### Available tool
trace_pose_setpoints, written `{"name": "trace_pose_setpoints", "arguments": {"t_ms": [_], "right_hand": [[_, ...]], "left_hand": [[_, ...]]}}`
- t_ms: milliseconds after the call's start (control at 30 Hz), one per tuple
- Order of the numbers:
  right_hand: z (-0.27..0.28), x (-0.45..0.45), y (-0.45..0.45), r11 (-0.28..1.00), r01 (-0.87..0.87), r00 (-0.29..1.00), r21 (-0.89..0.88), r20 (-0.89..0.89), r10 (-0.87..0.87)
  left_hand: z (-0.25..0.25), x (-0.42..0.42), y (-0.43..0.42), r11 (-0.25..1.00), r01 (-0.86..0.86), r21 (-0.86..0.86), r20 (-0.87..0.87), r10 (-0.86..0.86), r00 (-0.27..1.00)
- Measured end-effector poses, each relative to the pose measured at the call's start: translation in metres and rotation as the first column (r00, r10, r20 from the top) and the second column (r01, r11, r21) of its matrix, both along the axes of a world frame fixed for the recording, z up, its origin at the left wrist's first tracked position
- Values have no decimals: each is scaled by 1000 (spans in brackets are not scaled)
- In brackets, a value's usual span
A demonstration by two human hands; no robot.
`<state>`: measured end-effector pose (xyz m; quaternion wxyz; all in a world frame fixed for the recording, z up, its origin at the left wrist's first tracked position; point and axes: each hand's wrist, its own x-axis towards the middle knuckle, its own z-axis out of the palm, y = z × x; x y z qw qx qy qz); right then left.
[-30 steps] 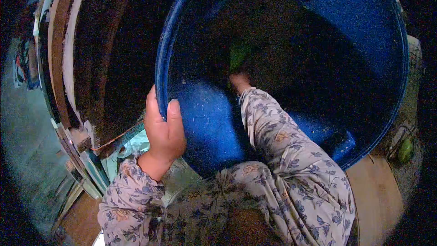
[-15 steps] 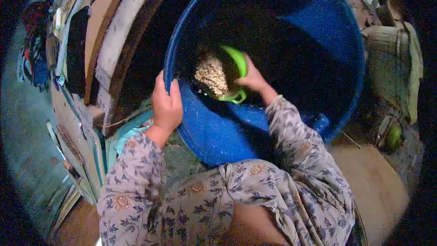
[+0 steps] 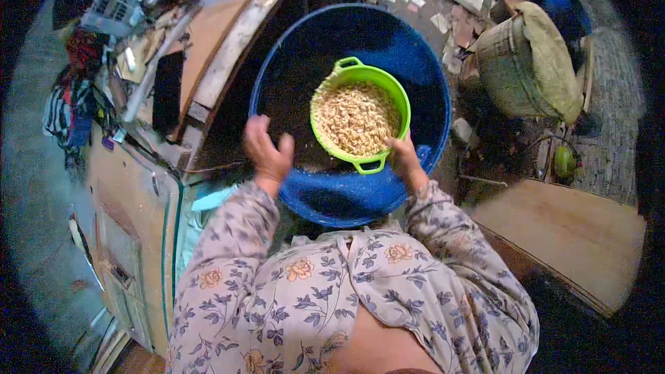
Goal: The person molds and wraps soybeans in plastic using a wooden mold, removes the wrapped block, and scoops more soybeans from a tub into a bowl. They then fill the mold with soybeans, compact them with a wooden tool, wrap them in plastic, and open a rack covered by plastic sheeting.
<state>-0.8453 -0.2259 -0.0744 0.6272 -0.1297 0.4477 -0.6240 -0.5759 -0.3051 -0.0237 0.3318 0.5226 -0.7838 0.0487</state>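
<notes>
A lime-green two-handled basin [image 3: 406,107] full of pale grain or kernels [image 3: 357,116] is held over the mouth of a large blue barrel [image 3: 332,216]. My right hand [image 3: 407,159] grips the basin's rim at the lower right, thumb on the inside edge. Off to the left, my left hand [image 3: 269,150] hovers by the barrel's left rim with thumb and fingers apart, holding nothing. The barrel's inside is dark, and its contents below the basin cannot be made out.
Wooden boards [image 3: 222,48] and clutter flank the barrel on the left. At right stand a woven basket with a sack [image 3: 523,62], a green round object [image 3: 564,162] and a flat wooden board [image 3: 561,235].
The basin has come up out of the barrel, from tilted to nearly level, now full of kernels. My left hand has let go of the barrel rim. My view has pulled back.
</notes>
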Motion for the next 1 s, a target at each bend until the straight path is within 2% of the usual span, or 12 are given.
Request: {"name": "trace_pose_setpoints", "arguments": {"t_ms": [33,67,167,200,333,367,467,600,733,867,900,1000], "right_hand": [[-10,2,3,992,7,999,-130,-34,-12],[-10,7,12,991,14,999,-136,-45,-21],[30,22,22,985,128,988,-112,-76,-137],[43,20,25,990,94,990,-108,-97,-104],[113,-8,26,997,-29,999,-73,30,31],[94,-27,15,988,-73,983,-138,159,94],[151,-53,7,973,-222,972,-64,-96,215],[120,-58,18,872,-163,986,-461,-101,131],[73,-30,10,971,-142,985,-192,71,159],[102,-22,33,947,-32,992,-319,107,69],[87,-26,26,982,-72,988,-176,121,94],[106,-30,24,976,-132,990,-175,20,137]], "left_hand": [[-4,-14,13,874,70,481,-208,36,978],[-3,-34,33,520,226,824,-355,163,920],[27,-101,70,146,523,840,-465,692,553],[42,-107,68,33,472,881,-373,663,649],[55,-101,67,220,686,694,-494,838,232],[65,-91,65,155,695,702,-515,785,344],[104,-82,65,158,549,821,-537,540,648],[111,-72,63,383,637,669,-743,375,554],[108,-66,57,151,558,816,-557,466,688],[106,-65,73,291,544,787,-612,475,632],[86,-59,59,179,468,865,-500,370,783],[92,-77,73,277,552,786,-602,545,583]]}}
